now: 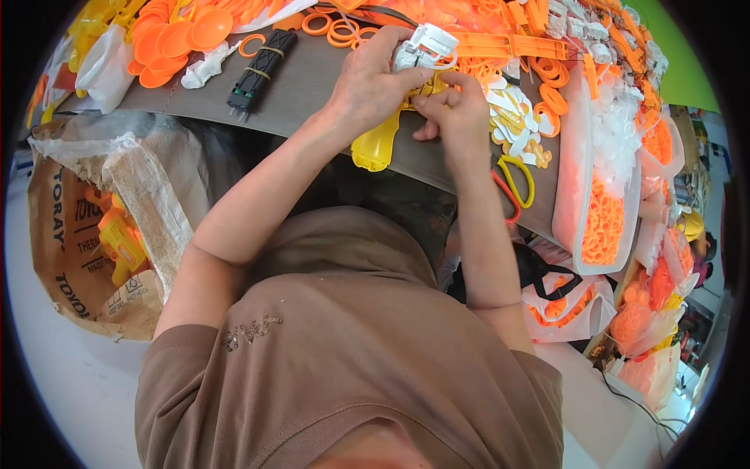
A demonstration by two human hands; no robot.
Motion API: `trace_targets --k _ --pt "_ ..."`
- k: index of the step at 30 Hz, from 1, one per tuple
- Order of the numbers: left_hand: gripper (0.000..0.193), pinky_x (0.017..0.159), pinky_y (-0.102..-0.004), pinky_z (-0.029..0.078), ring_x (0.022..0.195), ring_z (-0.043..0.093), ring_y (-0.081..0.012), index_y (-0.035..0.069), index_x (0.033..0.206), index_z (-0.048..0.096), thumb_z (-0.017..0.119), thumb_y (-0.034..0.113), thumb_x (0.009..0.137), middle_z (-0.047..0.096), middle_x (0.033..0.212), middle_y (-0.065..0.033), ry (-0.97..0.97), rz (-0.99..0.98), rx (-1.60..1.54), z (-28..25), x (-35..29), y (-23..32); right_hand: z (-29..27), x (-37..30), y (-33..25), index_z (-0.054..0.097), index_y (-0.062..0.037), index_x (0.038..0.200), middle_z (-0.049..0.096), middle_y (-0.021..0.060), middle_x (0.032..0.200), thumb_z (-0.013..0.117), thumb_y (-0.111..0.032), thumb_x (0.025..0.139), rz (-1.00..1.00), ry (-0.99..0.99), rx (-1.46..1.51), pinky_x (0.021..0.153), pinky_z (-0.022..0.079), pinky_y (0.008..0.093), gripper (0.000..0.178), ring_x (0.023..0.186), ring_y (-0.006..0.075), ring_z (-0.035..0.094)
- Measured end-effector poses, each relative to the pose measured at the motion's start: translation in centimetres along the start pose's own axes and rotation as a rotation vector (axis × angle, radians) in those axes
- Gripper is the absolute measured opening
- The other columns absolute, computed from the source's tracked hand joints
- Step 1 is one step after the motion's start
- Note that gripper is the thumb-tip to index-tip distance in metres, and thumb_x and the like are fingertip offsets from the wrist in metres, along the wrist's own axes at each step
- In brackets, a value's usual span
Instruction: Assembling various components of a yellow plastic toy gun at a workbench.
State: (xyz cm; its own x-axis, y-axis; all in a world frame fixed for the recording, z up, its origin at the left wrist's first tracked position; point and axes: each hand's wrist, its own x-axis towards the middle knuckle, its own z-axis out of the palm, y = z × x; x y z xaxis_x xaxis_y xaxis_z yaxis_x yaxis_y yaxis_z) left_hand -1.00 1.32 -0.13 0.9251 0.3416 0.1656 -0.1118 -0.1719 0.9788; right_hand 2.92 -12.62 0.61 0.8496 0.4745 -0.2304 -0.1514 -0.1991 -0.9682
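At the table's near edge, I hold a plastic toy assembly with both hands. Its upper part is a white mechanism point(426, 47); below it hangs a yellow plastic shell point(375, 148). My left hand point(369, 87) is closed round the white mechanism from the left, thumb across its lower side. My right hand point(459, 117) is closed, with thumb and forefinger pinched against the assembly where white and yellow meet. The fingers hide whether a small piece sits between them. Close by on the right lie flat white-and-yellow stickers point(516, 121).
Orange round cups point(209, 30), orange rings point(341, 33) and a black bar with rubber bands point(262, 72) lie leftward. Scissors point(517, 176) with red and yellow handles rest on the right edge, near a clear bin point(572, 164) of small parts. A paper sack point(66, 258) stands left.
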Motion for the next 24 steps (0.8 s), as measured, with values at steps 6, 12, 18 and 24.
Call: trace_targets --k 6,12,18,24 --pt "0.038 0.069 -0.0302 0.049 0.08 0.06 -0.0165 0.0 0.111 0.053 0.067 0.014 0.079 0.063 0.091 -0.0107 0.018 -0.037 0.033 0.0 -0.4 0.4 1.8 -3.1 3.8 0.053 0.0045 0.113 0.054 0.0153 0.092 0.06 0.005 0.079 -0.732 0.34 -0.597 0.062 0.049 0.0307 0.035 0.07 0.0218 0.059" --pt "0.038 0.061 -0.0214 0.046 0.072 0.054 -0.0052 -0.002 0.115 0.051 0.066 0.011 0.082 0.061 0.086 -0.0038 0.024 0.062 0.073 0.6 -0.7 -0.5 2.1 -3.1 3.6 0.055 0.0054 0.114 0.05 0.0187 0.098 0.057 0.008 0.078 -0.747 0.286 -0.727 0.07 0.047 0.0369 0.036 0.086 0.0321 0.055" --pt "0.035 0.066 -0.022 0.046 0.075 0.054 -0.0056 0.0 0.115 0.052 0.065 0.01 0.084 0.061 0.089 -0.0019 -0.016 0.052 0.179 0.2 -0.9 -0.4 1.4 -2.5 2.8 0.057 0.0056 0.112 0.051 0.0183 0.102 0.056 0.004 0.08 -0.73 0.165 -0.747 0.069 0.048 0.0344 0.032 0.085 0.0287 0.056" --pt "0.033 0.063 -0.0279 0.046 0.068 0.055 -0.0123 0.006 0.109 0.056 0.068 0.014 0.08 0.06 0.08 -0.005 -0.044 0.034 0.03 -0.7 -0.2 0.0 0.0 -1.1 -1.1 0.053 0.0009 0.119 0.056 0.0081 0.103 0.061 -0.007 0.086 -0.327 0.191 -0.039 0.069 0.046 0.0248 0.035 0.082 0.0117 0.056"
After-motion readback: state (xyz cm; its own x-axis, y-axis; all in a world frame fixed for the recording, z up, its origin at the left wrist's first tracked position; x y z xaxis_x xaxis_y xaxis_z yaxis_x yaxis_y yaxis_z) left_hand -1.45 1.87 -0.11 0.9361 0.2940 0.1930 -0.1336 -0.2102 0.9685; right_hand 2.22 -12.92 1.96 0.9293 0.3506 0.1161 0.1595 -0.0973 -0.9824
